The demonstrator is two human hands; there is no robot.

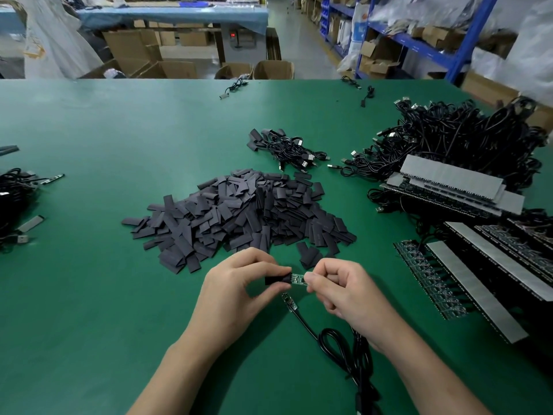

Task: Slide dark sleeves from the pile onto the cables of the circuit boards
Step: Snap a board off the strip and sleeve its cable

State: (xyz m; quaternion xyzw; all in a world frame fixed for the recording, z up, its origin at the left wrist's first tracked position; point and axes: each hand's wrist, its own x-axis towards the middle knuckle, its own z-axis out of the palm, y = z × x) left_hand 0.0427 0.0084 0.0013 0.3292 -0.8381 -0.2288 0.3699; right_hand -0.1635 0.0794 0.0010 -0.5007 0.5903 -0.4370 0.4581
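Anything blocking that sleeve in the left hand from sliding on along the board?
Nothing loose is in the way. The left hand pinches the dark sleeve, whose mouth is at the green board. Only the right hand, pinching the board's other end, lies further along the sleeve's path.

Looks like an electronics assembly workshop inside a warehouse. Shows a green worktable (119,130) heaped with a pile of dark sleeves (239,214), a tangle of black USB cables (466,139) and stacked strips of circuit boards (431,280). Has blue shelving (466,40) loaded with cartons and bags at the far right, open cardboard boxes (273,70) on the floor beyond, and another covered bench (179,13) behind.
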